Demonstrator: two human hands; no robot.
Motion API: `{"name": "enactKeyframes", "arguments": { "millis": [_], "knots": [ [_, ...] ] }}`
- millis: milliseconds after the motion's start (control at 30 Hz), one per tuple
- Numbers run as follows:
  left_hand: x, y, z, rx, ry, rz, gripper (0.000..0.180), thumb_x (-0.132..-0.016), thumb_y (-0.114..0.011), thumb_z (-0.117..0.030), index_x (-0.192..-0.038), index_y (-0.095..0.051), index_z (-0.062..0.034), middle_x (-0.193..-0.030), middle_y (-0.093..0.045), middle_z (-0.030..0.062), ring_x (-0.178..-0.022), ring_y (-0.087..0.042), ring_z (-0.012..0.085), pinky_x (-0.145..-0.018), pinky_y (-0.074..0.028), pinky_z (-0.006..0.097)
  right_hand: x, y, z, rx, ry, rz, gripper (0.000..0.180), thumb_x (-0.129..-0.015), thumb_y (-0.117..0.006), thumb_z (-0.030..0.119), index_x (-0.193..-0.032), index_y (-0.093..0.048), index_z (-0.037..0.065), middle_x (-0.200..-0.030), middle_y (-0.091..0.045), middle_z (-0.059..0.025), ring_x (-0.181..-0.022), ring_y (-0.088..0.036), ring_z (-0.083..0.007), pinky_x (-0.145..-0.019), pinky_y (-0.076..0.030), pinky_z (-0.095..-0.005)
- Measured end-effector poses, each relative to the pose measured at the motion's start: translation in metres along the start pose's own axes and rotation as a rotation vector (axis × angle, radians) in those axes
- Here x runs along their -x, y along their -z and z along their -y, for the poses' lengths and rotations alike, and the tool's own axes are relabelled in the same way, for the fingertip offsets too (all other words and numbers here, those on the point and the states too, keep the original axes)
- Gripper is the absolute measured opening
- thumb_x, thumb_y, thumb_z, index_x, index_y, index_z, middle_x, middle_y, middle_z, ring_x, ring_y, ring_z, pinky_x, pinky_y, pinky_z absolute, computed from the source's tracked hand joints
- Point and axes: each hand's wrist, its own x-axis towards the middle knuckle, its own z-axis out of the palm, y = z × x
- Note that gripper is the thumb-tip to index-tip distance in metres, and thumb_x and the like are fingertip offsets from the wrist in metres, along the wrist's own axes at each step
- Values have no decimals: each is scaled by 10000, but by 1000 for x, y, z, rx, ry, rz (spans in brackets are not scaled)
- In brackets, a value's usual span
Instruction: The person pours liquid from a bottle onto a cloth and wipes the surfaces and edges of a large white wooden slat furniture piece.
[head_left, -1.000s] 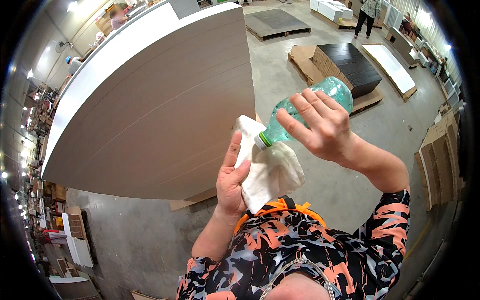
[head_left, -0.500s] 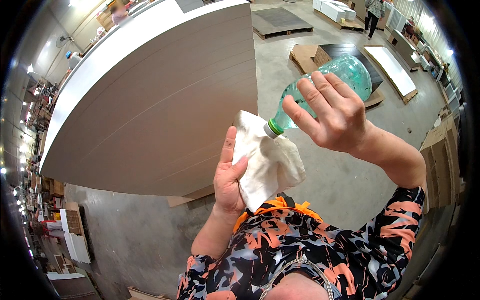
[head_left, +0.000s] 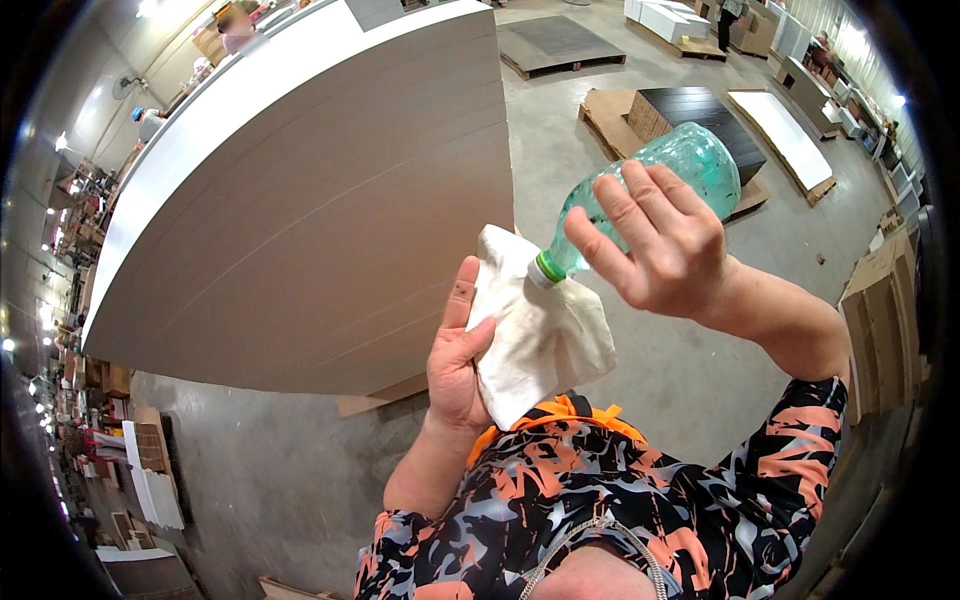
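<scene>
A green-tinted clear plastic bottle [head_left: 690, 165] is tilted neck-down in my right hand [head_left: 665, 240], whose fingers wrap round its side. Its green-ringed, pale cap [head_left: 545, 270] points at a white cloth [head_left: 535, 335] and appears to touch or hover just over it. My left hand [head_left: 460, 360] holds this cloth from its left edge, thumb on top and the other fingers mostly behind. Dark specks and droplets show on the bottle's wall. Whether liquid is coming out cannot be made out.
A tall stack of grey-white panels [head_left: 330, 230] rises just ahead on the left. Beyond the bottle, dark boards [head_left: 700, 110] lie on cardboard and a pallet, with a white panel [head_left: 780, 135] farther right. Flattened cardboard [head_left: 880, 320] leans at the right. Other people are far off.
The bottle and my right hand have dipped slightly, bringing the cap closer to the cloth. My left hand keeps its hold. A distant person at the top right has moved.
</scene>
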Motion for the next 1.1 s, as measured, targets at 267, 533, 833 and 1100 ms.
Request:
{"name": "enactKeyframes", "arguments": {
  "millis": [267, 533, 833, 1100],
  "knots": [
    [-2, -13, -17, -251, -467, -37, 628, -929, -375, 65, -1527, -282, -104, -1502, -387, 197, -1334, -457, 337, -1118, -389, 486, 43, -16, 16, -637, -625, 202, 482, -569, -661, -100, -1024, -652, 58, -893, -674, -124, -763, -683, -296, -648, -542, -346],
    [-146, -13, -88, -2290, -1789, -202, 573, -750, -550, 55, -1303, -612, -82, -1214, -636, 236, -1031, -619, 432, -1013, -418, 567, 131, -28, 74, -865, -1271, 67, 426, -654, -642, -60, -1064, -660, 54, -819, -682, -151, -755, -690, -202, -709, -517, -286],
    [-183, 21, -98, -2471, -1746, 64, 307, -922, -576, -118, -1216, -634, -55, -1122, -639, 200, -943, -645, 363, -944, -472, 516, 170, -24, 91, -831, -1516, 83, 519, -579, -718, -143, -1062, -656, 36, -860, -678, -32, -848, -629, -105, -807, -499, -261],
    [-54, 106, -256, -1687, -1554, -528, 472, -1021, -438, -163, -1476, -397, -45, -1325, -557, 231, -1064, -606, 334, -929, -488, 424, 195, -25, 103, -814, -1577, 167, 555, -561, -702, -172, -1075, -646, 30, -907, -644, -16, -881, -605, -114, -843, -488, -268]
  ]
}}
